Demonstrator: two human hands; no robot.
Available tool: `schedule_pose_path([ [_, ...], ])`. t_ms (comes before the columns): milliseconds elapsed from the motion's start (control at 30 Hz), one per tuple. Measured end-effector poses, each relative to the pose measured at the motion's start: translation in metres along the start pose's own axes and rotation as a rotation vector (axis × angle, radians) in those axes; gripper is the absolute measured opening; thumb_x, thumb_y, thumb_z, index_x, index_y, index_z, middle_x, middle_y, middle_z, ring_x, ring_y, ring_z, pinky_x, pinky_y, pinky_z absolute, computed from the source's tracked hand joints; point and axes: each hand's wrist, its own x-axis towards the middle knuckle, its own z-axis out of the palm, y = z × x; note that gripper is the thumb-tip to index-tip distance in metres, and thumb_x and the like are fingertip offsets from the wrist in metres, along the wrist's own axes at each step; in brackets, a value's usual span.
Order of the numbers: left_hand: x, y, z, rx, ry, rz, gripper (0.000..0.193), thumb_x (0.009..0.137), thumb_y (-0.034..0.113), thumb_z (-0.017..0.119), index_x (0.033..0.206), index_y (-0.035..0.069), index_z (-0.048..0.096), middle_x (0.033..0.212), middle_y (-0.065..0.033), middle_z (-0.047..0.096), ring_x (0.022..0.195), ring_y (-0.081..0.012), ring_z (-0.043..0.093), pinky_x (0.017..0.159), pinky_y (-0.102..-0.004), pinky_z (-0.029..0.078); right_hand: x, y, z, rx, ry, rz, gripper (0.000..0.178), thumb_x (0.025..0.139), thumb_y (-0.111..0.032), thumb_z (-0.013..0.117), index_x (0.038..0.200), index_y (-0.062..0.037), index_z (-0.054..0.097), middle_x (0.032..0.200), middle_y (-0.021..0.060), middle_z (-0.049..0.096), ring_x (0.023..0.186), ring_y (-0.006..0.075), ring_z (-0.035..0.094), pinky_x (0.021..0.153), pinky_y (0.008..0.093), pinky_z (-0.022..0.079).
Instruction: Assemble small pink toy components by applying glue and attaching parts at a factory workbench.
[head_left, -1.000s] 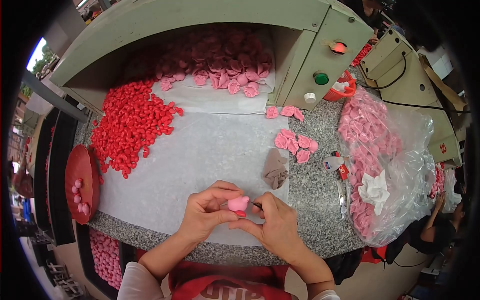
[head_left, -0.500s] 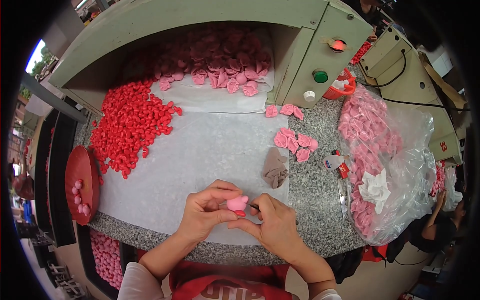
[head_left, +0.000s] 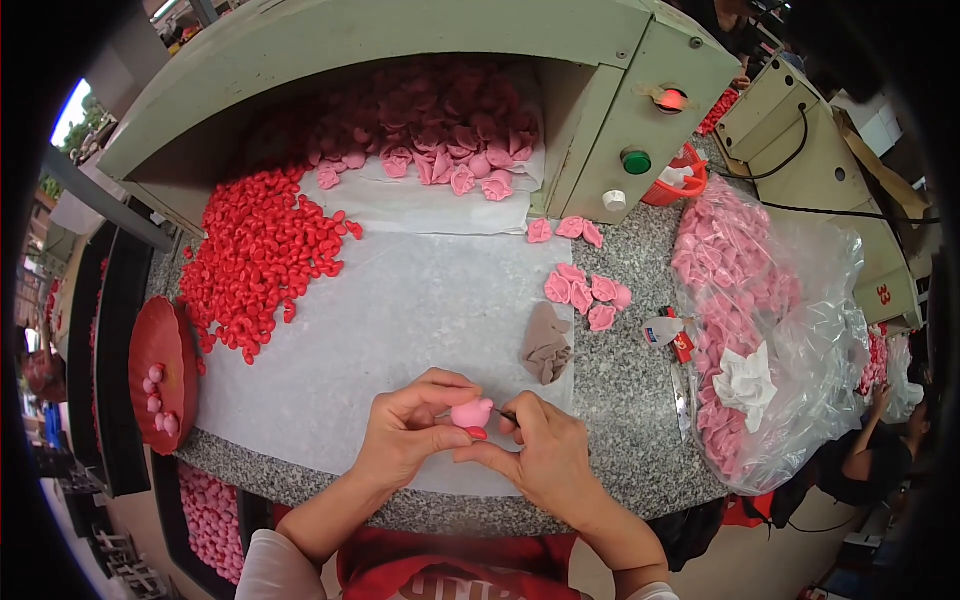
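Between the fingertips and thumb of my left hand [head_left: 408,425] is a small rounded pink toy part [head_left: 466,413] with a little knob on its right side. At its lower edge sits a glossy red piece [head_left: 476,433]. My right hand [head_left: 548,450] is closed round a thin dark tool [head_left: 507,415], whose tip points at the knob; I cannot tell whether it touches. The right thumb reaches under the pink part, close to the red piece. Both hands are above the front of a white sheet [head_left: 400,310]. A crumpled grey-brown cloth [head_left: 546,345] lies just beyond my right hand.
A heap of red pieces [head_left: 255,260] lies at left, beside a red dish [head_left: 145,340] holding pink balls. Pink hollow parts [head_left: 455,150] fill the green machine's opening [head_left: 590,130]. More lie right of the sheet, near a clear bag [head_left: 810,330] and a metal blade [head_left: 682,400].
The pink part has tilted slightly in my left fingers, and both hands have shifted a little. The grips look the same; the whole view has moved slightly.
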Motion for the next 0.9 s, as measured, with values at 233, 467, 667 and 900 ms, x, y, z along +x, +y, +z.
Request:
schedule_pose_path([
  [233,0.0,-0.004,-0.003,0.356,0.118,-0.002,0.037,0.071,-0.003,0.067,0.106,-0.003,0.058,0.111,-0.016,0.052,0.1,-0.025,0.056,0.082,-0.0333,0.048,0.004,0.006,-0.014,0.404,-0.135,0.308,0.032,0.073,-0.023,0.073,0.079,-0.0041,0.048,0.059,-0.0017,0.047,0.05,0.008,0.047,0.045,0.0222,0.037],
  [467,-0.044,0.036,0.062,0.44,0.003,0.986,0.039,0.072,0.0,0.061,0.11,0.005,0.053,0.106,-0.0153,0.051,0.102,-0.0304,0.05,0.082,-0.043,0.045,0.013,0.022,-0.014,1.253,-0.175,0.636,0.014,0.081,-0.001,0.056,0.091,-0.0057,0.048,0.067,-0.0021,0.045,0.056,0.0075,0.041,0.052,0.022,0.034],
  [667,-0.068,0.049,0.104,-0.531,-0.479,1.36,0.009,0.083,0.006,0.049,0.091,0.005,0.052,0.092,-0.0063,0.044,0.085,-0.0186,0.042,0.069,-0.0282,0.037,0.009,0.027,-0.022,1.228,-0.121,0.607,0.019,0.081,-0.001,0.056,0.097,-0.0037,0.048,0.069,-0.0009,0.046,0.055,0.0091,0.043,0.052,0.0235,0.035],
  [900,-0.08,0.032,0.1,-0.535,-0.211,1.473,0.009,0.085,0.013,0.045,0.079,0.01,0.052,0.073,-0.0004,0.042,0.064,-0.0135,0.042,0.06,-0.0258,0.035,0.011,0.026,-0.008,1.091,-0.105,0.604,0.018,0.081,0.0,0.056,0.096,-0.0039,0.048,0.07,-0.0014,0.046,0.055,0.0078,0.043,0.051,0.0227,0.035],
])
